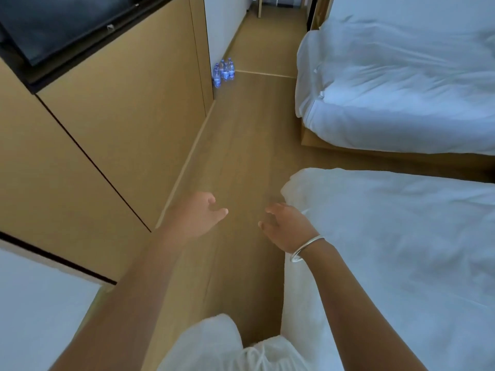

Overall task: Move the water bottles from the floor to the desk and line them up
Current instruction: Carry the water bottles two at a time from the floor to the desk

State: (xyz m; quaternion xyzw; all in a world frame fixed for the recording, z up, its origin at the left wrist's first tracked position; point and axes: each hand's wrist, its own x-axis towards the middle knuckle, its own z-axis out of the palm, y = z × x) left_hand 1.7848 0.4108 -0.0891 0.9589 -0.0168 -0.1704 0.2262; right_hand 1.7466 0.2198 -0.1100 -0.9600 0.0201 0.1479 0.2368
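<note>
Wood-look floor (235, 135) runs down the middle of the head view. Water bottles (223, 71), blue labels, stand clustered upright on the floor at 12 o'clock, tight against the tan cabinet wall (128, 103), well apart from both hands. Left hand (199, 214) at 7 o'clock of centre, fingers relaxed and spread, holding nothing. Right hand (285, 227) at 5 o'clock, fingers loosely curled, empty, silver bangle (305, 249) on the wrist. White beds at 2 o'clock (401, 76) and 4 o'clock (401, 250). Dark screen (53, 28) at 10 o'clock. Desk not identifiable.
</note>
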